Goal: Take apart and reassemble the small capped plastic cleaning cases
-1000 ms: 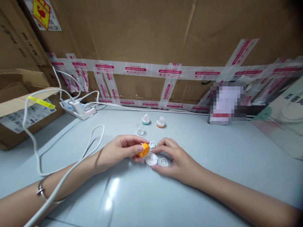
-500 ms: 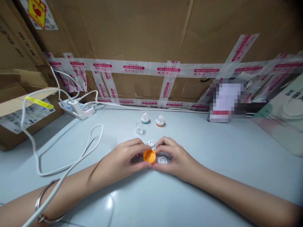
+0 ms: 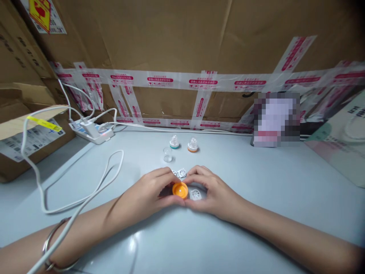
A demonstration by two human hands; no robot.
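A small round orange cup-like base [image 3: 180, 190] is gripped between both hands, its hollow side facing up toward me. My left hand [image 3: 159, 187] pinches it from the left with thumb and fingers. From the right, my right hand [image 3: 207, 189] holds its edge with the fingertips. Beside the base, under the right hand's arch, lies a flat white spoked piece [image 3: 195, 195]. Just beyond the fingertips are white wheel-shaped pieces [image 3: 181, 173], partly hidden by the left hand. A clear dome cover [image 3: 167, 155] stands farther back.
Behind the dome stand a domed piece with a teal base [image 3: 174, 142] and one with an orange base [image 3: 192, 145]. A white cable [image 3: 85, 198] loops over my left forearm from a power strip [image 3: 95, 133]. Cardboard boxes [image 3: 176, 38] line the back; a blurred phone-like object [image 3: 273, 121] leans there.
The orange base has tilted slightly, so its hollow faces up more evenly. Both hands keep their hold and have shifted only a little.
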